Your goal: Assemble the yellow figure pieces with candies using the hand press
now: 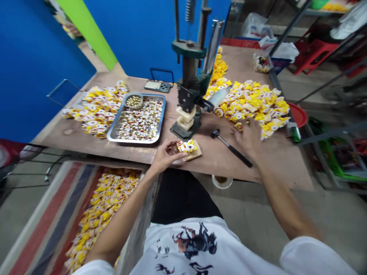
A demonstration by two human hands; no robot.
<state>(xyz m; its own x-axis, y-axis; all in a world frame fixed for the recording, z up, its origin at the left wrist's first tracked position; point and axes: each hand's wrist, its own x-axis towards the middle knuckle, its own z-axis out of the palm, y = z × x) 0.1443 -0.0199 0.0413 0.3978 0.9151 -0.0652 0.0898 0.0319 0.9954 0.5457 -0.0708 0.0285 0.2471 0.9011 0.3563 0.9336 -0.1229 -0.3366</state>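
Observation:
My left hand [167, 156] is closed around a small yellow-and-white figurine [187, 146] with a dark round eye, held between thumb and fingers. The figurine is over a small wooden block [195, 153] at the table's front edge. Just behind it stands a dark green hand press [187, 95] with pale blocks at its base. My right hand [250, 138], smeared by motion, is at the near edge of a pile of yellow-and-white figurines [252, 101]. One small yellow piece [238, 126] shows by its fingertips; its grip is unclear. A black-handled hammer [231, 148] lies between the hands.
A metal tray [161, 118] holds many tiny white-and-red parts and a bowl of gold beads [134, 101]. Another pile of figurines [100, 109] lies left of it. Behind are a phone [157, 86] and a blue panel [137, 38]. A figurine-filled crate [71, 168] stands lower left.

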